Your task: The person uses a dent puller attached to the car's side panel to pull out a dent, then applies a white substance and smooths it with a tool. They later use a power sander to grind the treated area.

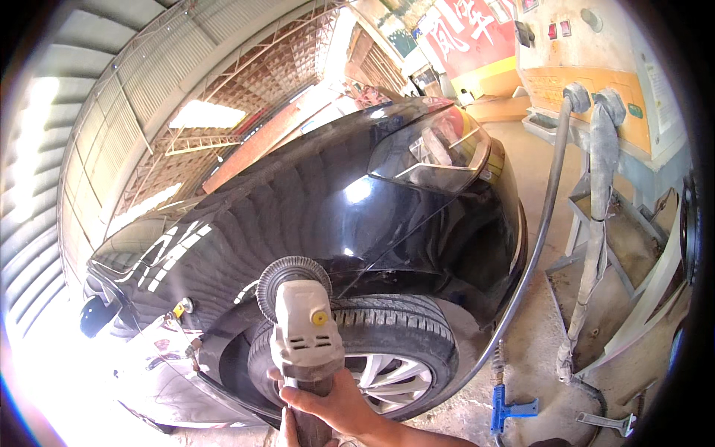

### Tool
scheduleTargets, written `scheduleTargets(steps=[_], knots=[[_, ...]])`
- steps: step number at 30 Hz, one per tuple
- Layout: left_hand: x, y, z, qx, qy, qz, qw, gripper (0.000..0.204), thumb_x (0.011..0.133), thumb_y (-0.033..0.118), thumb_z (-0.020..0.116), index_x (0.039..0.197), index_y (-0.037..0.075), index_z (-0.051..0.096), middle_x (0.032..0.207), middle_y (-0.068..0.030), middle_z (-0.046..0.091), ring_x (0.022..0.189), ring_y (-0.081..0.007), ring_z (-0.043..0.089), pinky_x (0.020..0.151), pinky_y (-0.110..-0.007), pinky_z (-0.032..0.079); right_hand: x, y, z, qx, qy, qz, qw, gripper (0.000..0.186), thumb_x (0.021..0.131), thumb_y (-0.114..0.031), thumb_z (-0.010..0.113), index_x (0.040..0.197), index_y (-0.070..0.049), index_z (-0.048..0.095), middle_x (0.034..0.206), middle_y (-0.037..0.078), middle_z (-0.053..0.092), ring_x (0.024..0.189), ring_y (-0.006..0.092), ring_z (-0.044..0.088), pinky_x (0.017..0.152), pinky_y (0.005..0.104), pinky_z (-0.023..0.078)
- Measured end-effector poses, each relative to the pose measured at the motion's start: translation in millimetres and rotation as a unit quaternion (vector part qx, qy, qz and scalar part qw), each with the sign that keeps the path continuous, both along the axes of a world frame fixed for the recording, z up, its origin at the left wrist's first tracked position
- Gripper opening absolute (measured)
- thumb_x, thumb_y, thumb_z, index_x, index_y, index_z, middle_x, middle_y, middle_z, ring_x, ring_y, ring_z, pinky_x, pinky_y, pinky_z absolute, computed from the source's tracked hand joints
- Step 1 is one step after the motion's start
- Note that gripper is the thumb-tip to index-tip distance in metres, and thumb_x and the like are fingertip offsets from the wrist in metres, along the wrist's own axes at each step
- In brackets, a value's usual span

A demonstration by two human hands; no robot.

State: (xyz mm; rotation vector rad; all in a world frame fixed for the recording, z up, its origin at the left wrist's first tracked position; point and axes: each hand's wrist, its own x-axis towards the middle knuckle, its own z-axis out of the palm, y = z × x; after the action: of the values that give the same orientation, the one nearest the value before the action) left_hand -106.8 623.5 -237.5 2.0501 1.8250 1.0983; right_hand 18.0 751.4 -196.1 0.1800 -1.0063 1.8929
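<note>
A power polisher (305,305) with a white head and a dark body stands upright in front of me. Its round, ridged pad (294,267) lies against the glossy black fender (261,216) of a car, just above the front wheel arch. My right hand (339,402) comes in from the lower right and wraps round the polisher's dark body. Lower down, fingers of my left hand (286,430) press along the left side of the same body; the rest of that hand is cut off by the lower edge. Below the pad is the tyre (398,328) with its silver spoked rim.
The headlight (439,145) sits at the car's far right corner. A grey hose (547,223) hangs down beside the bumper. A blue air gun (514,410) stands near the floor at the lower right, close to a metal frame (577,223). A yellow-ended object (182,307) is left of the fender.
</note>
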Motion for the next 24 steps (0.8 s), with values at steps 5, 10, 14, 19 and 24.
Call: scheduleTargets(steps=[5, 10, 14, 19, 24], knots=[[27, 11, 17, -0.007, 0.201, 0.065, 0.977, 0.092, 0.079, 0.009, 0.062, 0.144, -0.002, -0.002, 0.137, -0.0305, 0.028, 0.128, -0.0408, 0.034, 0.103, -0.044, 0.033, 8, 9, -8, 0.005, 0.0, -0.048, 0.999, 0.035, 0.074, -0.023, 0.076, 0.097, -0.001, 0.061, 0.086, 0.006, 0.065, 0.079, 0.0123, 0.06, 0.072, 0.0281, 0.048], [26, 19, 38, 0.037, 0.387, -0.097, 0.916, 0.104, 0.066, 0.038, 0.078, 0.146, 0.021, 0.013, 0.122, -0.0423, 0.036, 0.094, -0.0559, 0.053, 0.07, -0.052, 0.051, 28, 15, -14, 0.007, -0.061, -0.089, 0.994, 0.022, 0.075, -0.005, 0.072, 0.093, 0.001, 0.06, 0.08, 0.007, 0.065, 0.072, 0.0161, 0.064, 0.066, 0.0294, 0.051], [14, 36, 35, 0.001, 0.426, -0.144, 0.893, 0.086, 0.069, 0.049, 0.073, 0.14, 0.042, 0.025, 0.105, -0.0333, 0.048, 0.072, -0.0395, 0.06, 0.054, -0.043, 0.052, 24, 24, -23, -0.034, -0.04, -0.14, 0.989, 0.02, 0.074, -0.012, 0.074, 0.086, -0.001, 0.062, 0.074, 0.004, 0.064, 0.065, 0.01, 0.058, 0.06, 0.0264, 0.046], [31, 65, 50, 0.051, 0.42, -0.229, 0.877, 0.059, 0.087, 0.025, 0.053, 0.139, 0.043, 0.03, 0.113, -0.0319, 0.047, 0.083, -0.0373, 0.062, 0.068, -0.041, 0.055, 55, 28, -17, -0.024, -0.054, -0.134, 0.989, 0.035, 0.073, -0.006, 0.068, 0.103, 0.005, 0.055, 0.095, 0.016, 0.065, 0.091, 0.027, 0.064, 0.085, 0.0396, 0.05], [37, 84, 7, 0.123, 0.387, -0.223, 0.886, 0.059, 0.082, 0.044, 0.059, 0.135, 0.05, 0.034, 0.088, -0.0213, 0.046, 0.052, -0.0273, 0.05, 0.04, -0.033, 0.042, 78, 28, -5, -0.016, -0.085, -0.135, 0.987, 0.055, 0.064, -0.008, 0.065, 0.113, 0.002, 0.045, 0.09, 0.023, 0.062, 0.079, 0.0301, 0.064, 0.071, 0.0379, 0.053]])
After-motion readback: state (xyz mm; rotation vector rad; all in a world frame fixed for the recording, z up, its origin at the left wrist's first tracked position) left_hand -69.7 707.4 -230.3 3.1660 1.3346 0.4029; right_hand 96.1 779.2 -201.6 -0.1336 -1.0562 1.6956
